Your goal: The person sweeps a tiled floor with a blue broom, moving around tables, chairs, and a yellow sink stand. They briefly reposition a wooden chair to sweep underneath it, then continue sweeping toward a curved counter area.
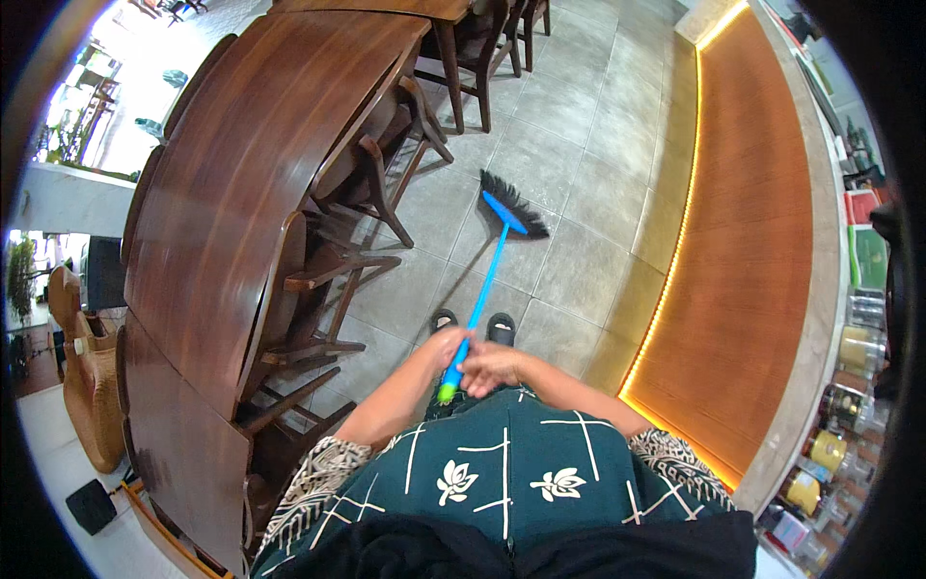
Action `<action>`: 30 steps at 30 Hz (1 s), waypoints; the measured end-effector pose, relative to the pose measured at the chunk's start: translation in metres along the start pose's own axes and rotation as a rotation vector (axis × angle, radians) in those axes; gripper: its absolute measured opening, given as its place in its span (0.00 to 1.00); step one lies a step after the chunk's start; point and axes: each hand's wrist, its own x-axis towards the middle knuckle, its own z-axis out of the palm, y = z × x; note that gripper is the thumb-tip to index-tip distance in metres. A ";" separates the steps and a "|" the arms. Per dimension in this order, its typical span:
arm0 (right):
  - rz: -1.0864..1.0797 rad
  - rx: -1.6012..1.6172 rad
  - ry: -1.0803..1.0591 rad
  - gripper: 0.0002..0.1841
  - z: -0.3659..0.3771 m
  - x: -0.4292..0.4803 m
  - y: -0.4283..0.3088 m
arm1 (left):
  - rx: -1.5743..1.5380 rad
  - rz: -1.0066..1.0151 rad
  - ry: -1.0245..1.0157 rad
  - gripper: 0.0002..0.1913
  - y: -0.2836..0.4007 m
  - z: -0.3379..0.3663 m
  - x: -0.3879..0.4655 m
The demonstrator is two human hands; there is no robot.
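A broom with a blue plastic handle slants away from my body, its lime-green end cap close to my waist. Its black bristles spread on the floor tiles ahead of my feet, below a blue broom head. Wrapped round the upper handle is my left hand. Just below it, nearer the green cap, my right hand is on the handle with loosely curled, slightly blurred fingers. Part of its grip is hidden.
To the left stands a long brown wooden table, with wooden chairs along its side. A wood-panelled counter with a glowing light strip runs along the right, jars on top. Grey floor tiles lie between.
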 end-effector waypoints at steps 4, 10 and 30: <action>-0.059 0.149 -0.059 0.28 -0.020 -0.020 0.038 | -0.068 0.203 -0.046 0.13 -0.084 -0.055 -0.081; -0.178 0.255 0.309 0.28 -0.111 -0.057 0.074 | 0.664 0.381 0.326 0.18 -0.192 -0.090 -0.140; -0.060 -0.282 0.636 0.25 -0.189 -0.088 0.155 | 0.933 0.244 0.939 0.23 -0.193 -0.075 -0.011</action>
